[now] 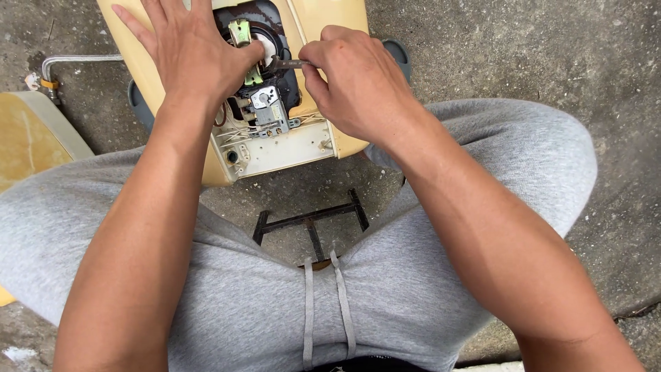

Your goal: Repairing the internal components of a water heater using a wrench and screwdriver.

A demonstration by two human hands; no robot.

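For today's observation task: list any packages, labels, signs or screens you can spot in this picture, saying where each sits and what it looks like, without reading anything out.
None can be made out: no package, sign or screen shows.
Nearest thing: a small grey mechanism with wires, inside the open cream-yellow casing; any marking on it is too small to tell.
The left hand rests on the casing; the right hand holds a thin dark metal tool.

The cream housing point(313, 21) runs off the top edge; the right hand point(358, 79) hides the tool's point(286, 64) handle.

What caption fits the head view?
Left hand steadies a cream appliance; right hand holds a small tool.
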